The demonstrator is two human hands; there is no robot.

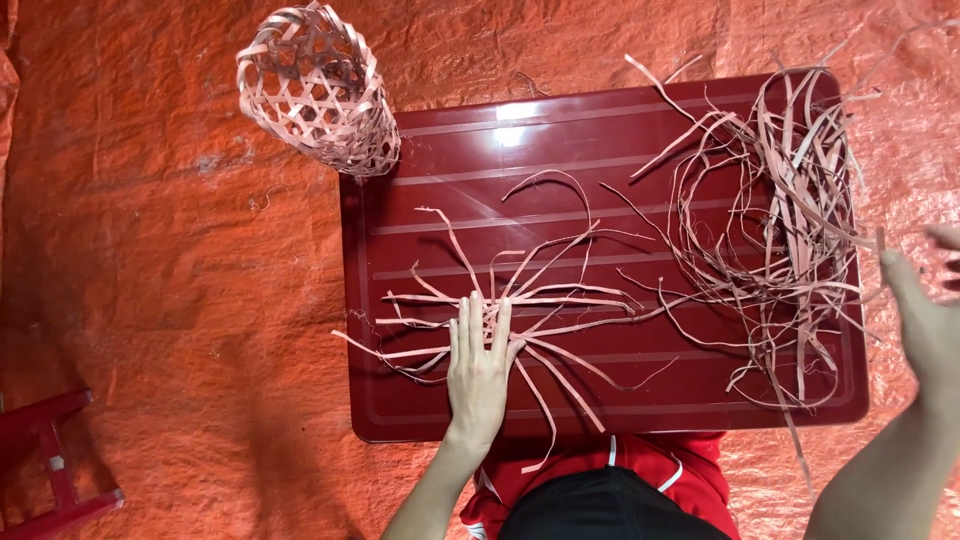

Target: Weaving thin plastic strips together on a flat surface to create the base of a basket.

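My left hand [480, 365] lies flat, fingers together, pressing down on the crossing middle of a started weave of thin pinkish strips [545, 300] that fan out over a dark red plastic table [620, 140]. My right hand [930, 310] hovers open at the table's right edge, fingers spread, holding nothing, just beside a tangled pile of loose strips [780, 210]. A finished open-weave basket [318, 90] of the same strips stands at the table's far left corner.
An orange tarp [170, 260] covers the floor all around. Part of a red stool [50, 470] shows at the bottom left. My red shirt and dark shorts [600, 490] are at the table's near edge.
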